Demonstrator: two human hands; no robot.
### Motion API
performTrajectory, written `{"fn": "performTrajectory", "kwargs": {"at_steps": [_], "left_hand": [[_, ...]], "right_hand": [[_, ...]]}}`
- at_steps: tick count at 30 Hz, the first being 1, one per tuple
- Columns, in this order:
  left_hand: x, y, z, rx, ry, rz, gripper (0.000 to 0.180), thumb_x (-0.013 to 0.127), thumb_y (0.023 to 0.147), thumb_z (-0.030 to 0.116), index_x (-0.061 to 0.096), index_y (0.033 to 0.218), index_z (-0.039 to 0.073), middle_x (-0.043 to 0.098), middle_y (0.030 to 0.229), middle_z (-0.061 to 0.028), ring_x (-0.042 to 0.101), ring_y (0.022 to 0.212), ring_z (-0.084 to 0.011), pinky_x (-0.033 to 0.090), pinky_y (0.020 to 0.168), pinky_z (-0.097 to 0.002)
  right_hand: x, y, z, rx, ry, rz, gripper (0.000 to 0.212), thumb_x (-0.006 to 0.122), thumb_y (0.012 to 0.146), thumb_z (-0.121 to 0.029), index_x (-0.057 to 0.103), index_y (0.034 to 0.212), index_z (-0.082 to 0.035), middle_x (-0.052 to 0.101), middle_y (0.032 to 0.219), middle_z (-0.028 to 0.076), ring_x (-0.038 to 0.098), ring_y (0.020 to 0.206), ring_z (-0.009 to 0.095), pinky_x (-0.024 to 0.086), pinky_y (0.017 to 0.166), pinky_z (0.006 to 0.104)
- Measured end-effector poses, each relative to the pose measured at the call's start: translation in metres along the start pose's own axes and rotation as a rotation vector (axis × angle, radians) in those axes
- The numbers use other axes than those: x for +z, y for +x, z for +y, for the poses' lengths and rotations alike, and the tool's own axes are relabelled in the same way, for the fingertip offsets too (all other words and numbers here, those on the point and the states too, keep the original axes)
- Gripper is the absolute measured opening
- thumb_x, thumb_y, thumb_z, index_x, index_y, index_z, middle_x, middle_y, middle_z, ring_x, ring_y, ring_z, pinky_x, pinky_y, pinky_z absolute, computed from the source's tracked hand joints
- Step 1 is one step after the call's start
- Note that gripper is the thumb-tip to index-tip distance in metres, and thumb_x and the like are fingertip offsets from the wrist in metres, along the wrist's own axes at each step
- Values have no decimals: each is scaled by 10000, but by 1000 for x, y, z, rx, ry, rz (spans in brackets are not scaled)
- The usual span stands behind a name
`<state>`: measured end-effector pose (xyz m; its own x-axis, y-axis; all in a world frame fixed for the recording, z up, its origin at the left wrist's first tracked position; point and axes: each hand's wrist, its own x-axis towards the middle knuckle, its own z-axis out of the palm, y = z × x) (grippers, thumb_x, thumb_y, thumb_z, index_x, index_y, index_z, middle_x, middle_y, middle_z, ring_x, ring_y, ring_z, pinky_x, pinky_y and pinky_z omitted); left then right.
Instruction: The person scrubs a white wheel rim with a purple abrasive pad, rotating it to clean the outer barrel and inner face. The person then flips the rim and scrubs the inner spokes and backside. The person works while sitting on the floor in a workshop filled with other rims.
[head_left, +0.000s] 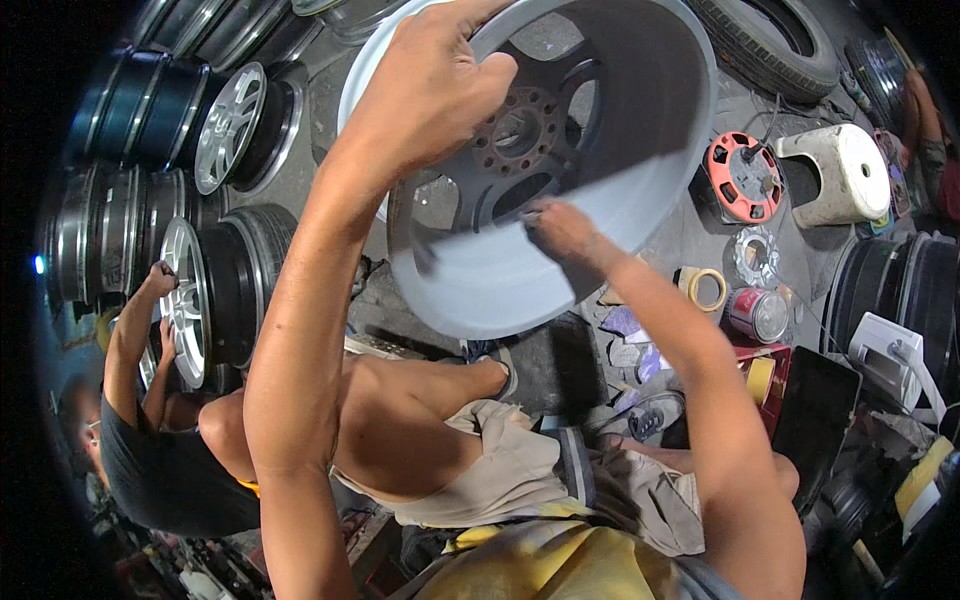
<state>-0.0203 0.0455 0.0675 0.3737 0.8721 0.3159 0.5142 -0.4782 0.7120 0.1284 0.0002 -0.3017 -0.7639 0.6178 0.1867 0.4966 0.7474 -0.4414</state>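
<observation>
The grey alloy wheel tilts with its open side toward the person, the white stool to its right. Work on its inner barrel probably goes best with even strokes and the edge firmly braced. The left hand clasps the wheel's upper edge; the right hand, fingers curled, is inside it, too blurred to tell what it holds.
</observation>
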Motion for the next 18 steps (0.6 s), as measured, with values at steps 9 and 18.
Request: {"fn": "performTrajectory", "kwargs": {"at_steps": [9, 18], "left_hand": [[-8, -11, 22, 95, 99, 19, 507, 501, 805, -24, 633, 1293, -37, 692, 1251, -197, 633, 1191, -279, 435, 1076, -335], [-18, -12, -2, 23, 31, 40, 519, 500, 809, -16, 617, 1313, -40, 698, 1246, -200, 639, 1181, -274, 438, 1071, -339]], "right_hand": [[-34, 0, 42, 96, -95, -270, 255, 620, 900, -140, 692, 1133, -65, 658, 1246, 186, 633, 1174, 357, 543, 967, 457], [-50, -15, 51, 56, -295, -114, 247, 532, 1008, -184, 739, 1007, -50, 589, 1299, 124, 545, 1215, 286, 465, 1011, 395]]}}
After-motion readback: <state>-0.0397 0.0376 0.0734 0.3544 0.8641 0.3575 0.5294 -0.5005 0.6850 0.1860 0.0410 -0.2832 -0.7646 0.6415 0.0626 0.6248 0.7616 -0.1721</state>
